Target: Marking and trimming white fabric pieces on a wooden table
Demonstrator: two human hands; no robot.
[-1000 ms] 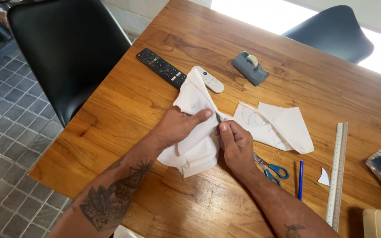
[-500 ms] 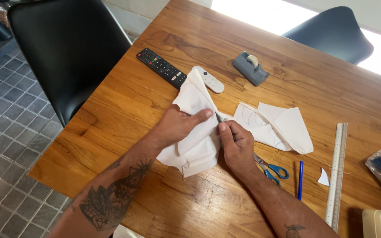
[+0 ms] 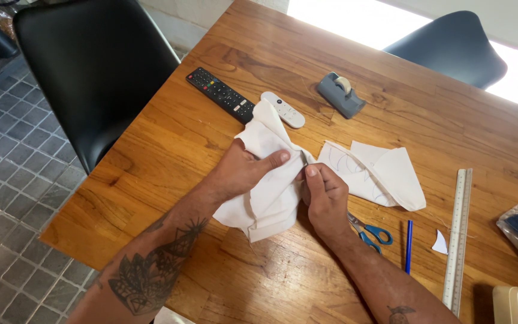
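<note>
A white cloth [image 3: 268,192], bunched at the table's [image 3: 223,282] near middle, is pinched by the left hand [image 3: 244,171] and the right hand [image 3: 326,198]. If grip slackens, its fold could be lost, or the scissors [image 3: 372,231] just right nudged.

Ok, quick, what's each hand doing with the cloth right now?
Left hand: closed on the white cloth, fingers pressing it from above.
Right hand: closed, pinching the same cloth at its edge.
</note>
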